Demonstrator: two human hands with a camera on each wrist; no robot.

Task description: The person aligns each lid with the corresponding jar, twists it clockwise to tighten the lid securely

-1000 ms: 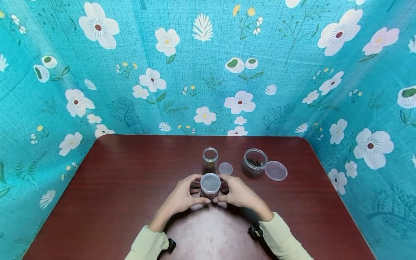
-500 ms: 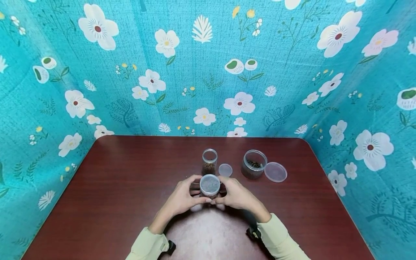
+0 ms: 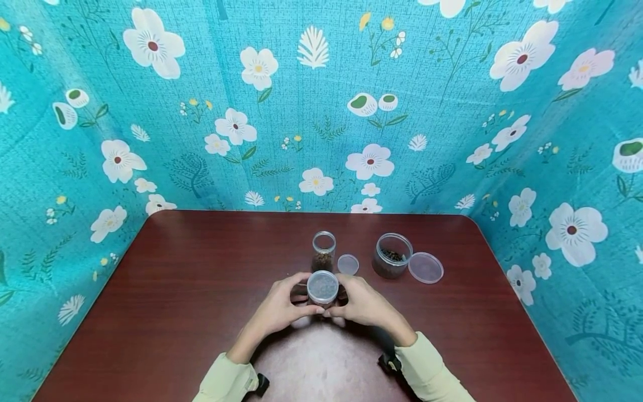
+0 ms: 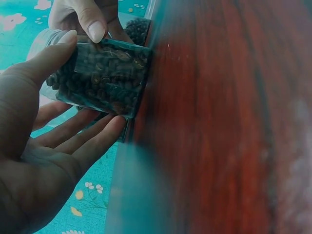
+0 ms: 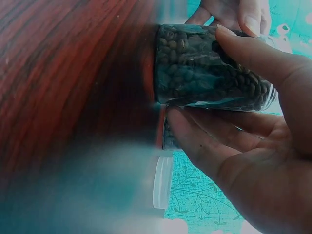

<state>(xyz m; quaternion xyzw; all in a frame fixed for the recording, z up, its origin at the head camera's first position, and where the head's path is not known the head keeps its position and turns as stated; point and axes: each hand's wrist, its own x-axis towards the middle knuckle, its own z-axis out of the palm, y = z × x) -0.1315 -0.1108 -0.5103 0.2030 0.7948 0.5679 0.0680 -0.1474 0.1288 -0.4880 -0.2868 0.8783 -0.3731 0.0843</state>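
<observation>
Between the two hands, close to the table's middle, stands a clear plastic jar (image 3: 322, 287) full of dark coffee beans, topped with a translucent lid. My left hand (image 3: 281, 304) holds its left side, thumb in front and fingers behind. The right hand (image 3: 365, 301) grips the opposite side in the same way, and the two thumb tips come close together at the front. The left wrist view shows the beans (image 4: 105, 73) packed against the jar wall. In the right wrist view, the jar (image 5: 209, 68) has its base at the table surface.
Right behind the held jar is a slim lidless jar (image 3: 323, 257) partly filled with brown beans, with a small round lid (image 3: 348, 264) beside it. A wide lidless tub (image 3: 390, 265) of dark beans stands farther right, a large lid (image 3: 426, 268) against it. Floral cloth (image 3: 321, 111) hangs behind the table.
Both hands keep their hold on the jar, which stays nearly in place. The right forearm has come slightly inward, and the head view has tilted up a little.
</observation>
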